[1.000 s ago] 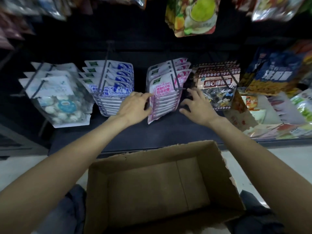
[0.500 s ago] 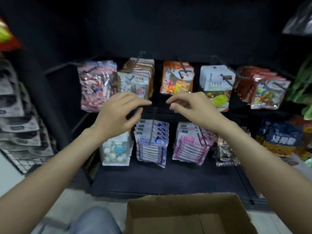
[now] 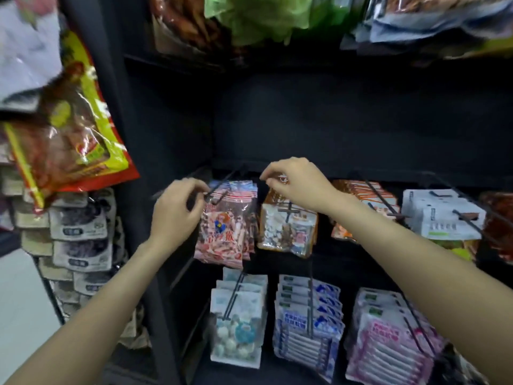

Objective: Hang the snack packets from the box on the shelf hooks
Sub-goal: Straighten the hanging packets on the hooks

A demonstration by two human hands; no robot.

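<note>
Dim shelf recess, arms brightly lit, motion blur at top, wide-angle edge distortion.

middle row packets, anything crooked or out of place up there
Nothing clearly stands out. The pink candy packets and brown packets hang in stacks on their hooks. The left hand and right hand are at their tops; whether either has a grip is unclear.

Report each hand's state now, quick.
Left hand: fingers curled at the top of the pink-and-red candy packet; grip cannot be told.
Right hand: fingers curled above the orange-edged packet; cannot be told.
</note>
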